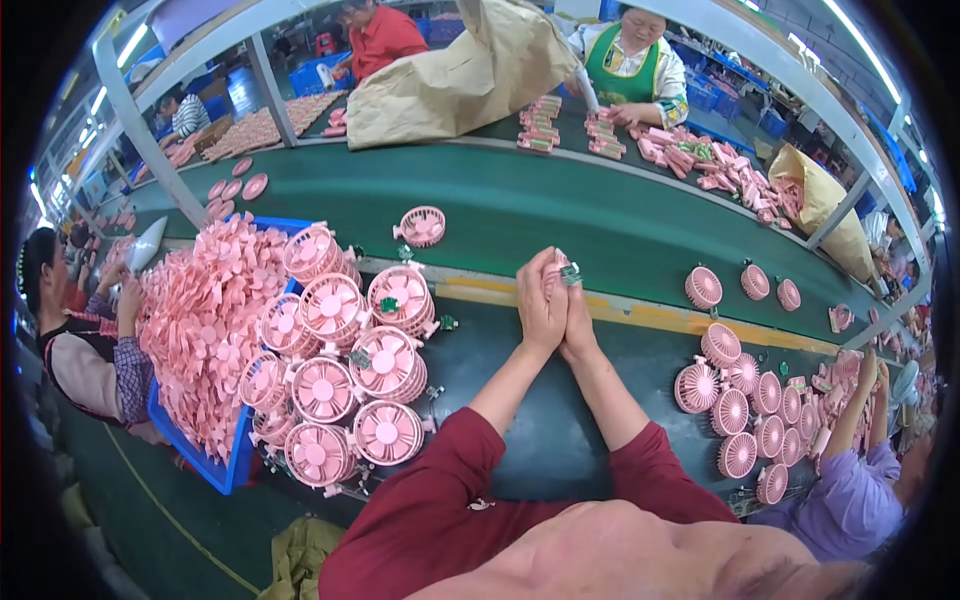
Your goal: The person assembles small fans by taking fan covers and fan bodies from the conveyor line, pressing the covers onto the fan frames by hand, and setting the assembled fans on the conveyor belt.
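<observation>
Pressing together: left hand [540, 300] and right hand [578, 318] clench a small pink plastic fan part [559, 272] over the dark green conveyor belt [560, 225]. Uneven squeeze could misalign or crack it.

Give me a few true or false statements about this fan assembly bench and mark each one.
1. Both hands, left hand and right hand, are pressed together around a small pink part. True.
2. The pink fan blades are heaped in a red crate. False: the blue crate holds them.
3. Stacked pink fan heads sit to the person's left. True.
4. The conveyor belt is yellow. False: it is green.
</observation>
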### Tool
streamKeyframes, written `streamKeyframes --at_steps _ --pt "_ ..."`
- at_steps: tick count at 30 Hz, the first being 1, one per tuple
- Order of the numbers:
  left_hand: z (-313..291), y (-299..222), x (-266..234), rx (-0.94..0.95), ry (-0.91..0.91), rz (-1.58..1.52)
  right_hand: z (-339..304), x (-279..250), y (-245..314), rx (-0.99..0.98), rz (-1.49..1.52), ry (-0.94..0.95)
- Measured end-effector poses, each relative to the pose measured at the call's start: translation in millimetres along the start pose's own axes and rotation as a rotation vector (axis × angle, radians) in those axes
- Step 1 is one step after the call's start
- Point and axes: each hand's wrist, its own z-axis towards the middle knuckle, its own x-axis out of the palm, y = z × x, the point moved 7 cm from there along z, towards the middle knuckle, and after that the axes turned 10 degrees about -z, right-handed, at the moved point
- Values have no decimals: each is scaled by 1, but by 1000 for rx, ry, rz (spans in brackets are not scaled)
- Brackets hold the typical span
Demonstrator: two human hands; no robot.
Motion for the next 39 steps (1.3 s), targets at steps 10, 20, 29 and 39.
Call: streamKeyframes --at_steps 10,20,29,39 --pt "-7 42 11 -214 32 35 38 -70 18 -264 -854 -164" --pt "-24 59 6 -424 67 -81 3 -68 45 -654 -1550 -399" --pt "-19 59 2 -375 71 18 26 -63 -11 -310 -1102 -105" --pt "-20 58 7 -372 96 15 24 -62 -5 -321 -1211 -104"
